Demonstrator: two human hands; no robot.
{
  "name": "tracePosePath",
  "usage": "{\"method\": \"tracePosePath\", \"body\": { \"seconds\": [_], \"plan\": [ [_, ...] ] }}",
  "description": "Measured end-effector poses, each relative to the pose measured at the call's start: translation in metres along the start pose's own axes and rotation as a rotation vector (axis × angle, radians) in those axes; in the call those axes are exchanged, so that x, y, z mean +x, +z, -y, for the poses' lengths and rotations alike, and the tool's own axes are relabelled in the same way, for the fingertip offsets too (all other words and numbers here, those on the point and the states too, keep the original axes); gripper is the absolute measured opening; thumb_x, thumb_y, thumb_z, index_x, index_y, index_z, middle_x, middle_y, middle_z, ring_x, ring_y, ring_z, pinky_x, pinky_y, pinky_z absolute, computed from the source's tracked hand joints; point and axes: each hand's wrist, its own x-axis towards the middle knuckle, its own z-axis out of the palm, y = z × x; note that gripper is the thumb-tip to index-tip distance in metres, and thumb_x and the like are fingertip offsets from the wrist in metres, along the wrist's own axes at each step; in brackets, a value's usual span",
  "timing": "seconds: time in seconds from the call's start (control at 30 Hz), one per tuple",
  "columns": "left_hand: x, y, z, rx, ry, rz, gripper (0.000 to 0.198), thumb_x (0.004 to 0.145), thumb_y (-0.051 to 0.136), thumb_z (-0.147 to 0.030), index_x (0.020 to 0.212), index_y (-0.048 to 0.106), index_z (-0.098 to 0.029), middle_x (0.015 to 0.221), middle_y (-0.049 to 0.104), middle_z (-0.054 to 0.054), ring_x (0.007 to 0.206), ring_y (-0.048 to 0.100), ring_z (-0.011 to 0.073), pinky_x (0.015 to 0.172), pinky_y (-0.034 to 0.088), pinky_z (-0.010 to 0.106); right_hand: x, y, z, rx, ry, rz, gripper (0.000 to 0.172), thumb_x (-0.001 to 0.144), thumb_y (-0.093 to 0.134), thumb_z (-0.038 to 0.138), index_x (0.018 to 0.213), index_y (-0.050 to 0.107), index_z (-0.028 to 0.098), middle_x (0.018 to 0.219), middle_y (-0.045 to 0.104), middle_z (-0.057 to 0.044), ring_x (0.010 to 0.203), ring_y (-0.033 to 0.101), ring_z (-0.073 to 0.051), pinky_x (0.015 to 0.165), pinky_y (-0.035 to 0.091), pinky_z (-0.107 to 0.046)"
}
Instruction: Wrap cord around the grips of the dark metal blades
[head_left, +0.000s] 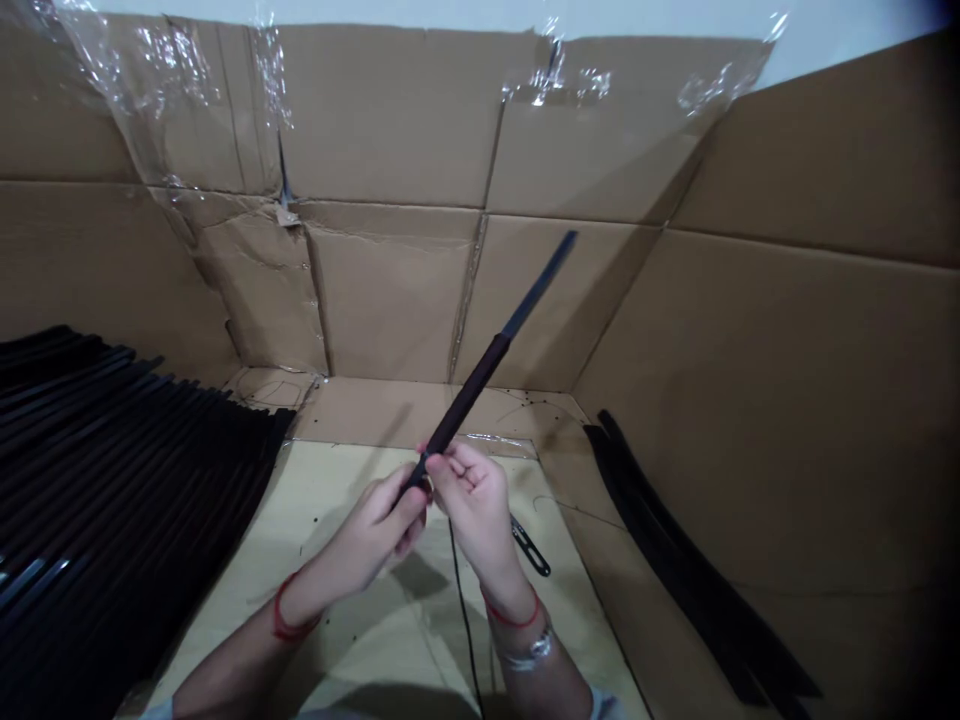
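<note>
Workshop-type spot, prob. sm. assembly bench; exact trade can't tell from here. Cardboard walls round work area, creased, patched w/ clear tape. Pale board as worktop, dark specks scattered over it, thin cord across. Big stack of near-identical black strips on L side, few loose strips on R: batch work, not home stuff.
</note>
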Motion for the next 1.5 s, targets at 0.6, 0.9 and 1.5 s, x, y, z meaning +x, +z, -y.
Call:
{"method": "tracePosePath", "body": {
  "seconds": [0.6, 0.9, 1.5],
  "plan": [
    [0.0, -0.008, -0.011, -0.026, -0.041, -0.062, 0.061, 0.084, 0.037, -0.073, 0.071, 0.052, -0.015, 0.046, 0.036, -0.007, 0.038, 0.03, 0.0051, 0.037, 0.022, 0.018, -0.005, 0.009, 0.002, -0.119, -0.034, -0.099, 0.029, 0.07, 0.079, 0.043, 0.076, 0.068, 0.017, 0.058, 0.062, 0.001, 0.046, 0.055, -0.011, 0.041, 0.044, -0.02],
    [0.0, -0.001, -0.013, 0.054, 0.024, -0.062, 0.052, 0.084, 0.046, -0.068, 0.079, 0.052, -0.017, 0.05, 0.043, -0.006, 0.04, 0.037, 0.0068, 0.039, 0.029, 0.019, -0.013, 0.003, 0.008, -0.242, -0.078, -0.049, 0.028, 0.079, 0.07, 0.044, 0.084, 0.072, 0.016, 0.062, 0.064, -0.003, 0.052, 0.057, -0.015, 0.047, 0.048, -0.025],
    [0.016, -0.017, -0.005, -0.185, -0.015, 0.23, 0.051, 0.08, 0.057, -0.065, 0.084, 0.052, -0.015, 0.054, 0.053, -0.002, 0.042, 0.05, 0.0088, 0.042, 0.043, 0.019, -0.003, -0.003, 0.005, -0.177, -0.03, 0.052, 0.032, 0.076, 0.073, 0.046, 0.077, 0.069, 0.014, 0.056, 0.059, 0.001, 0.049, 0.052, -0.011, 0.044, 0.041, -0.02]
  ]
}}
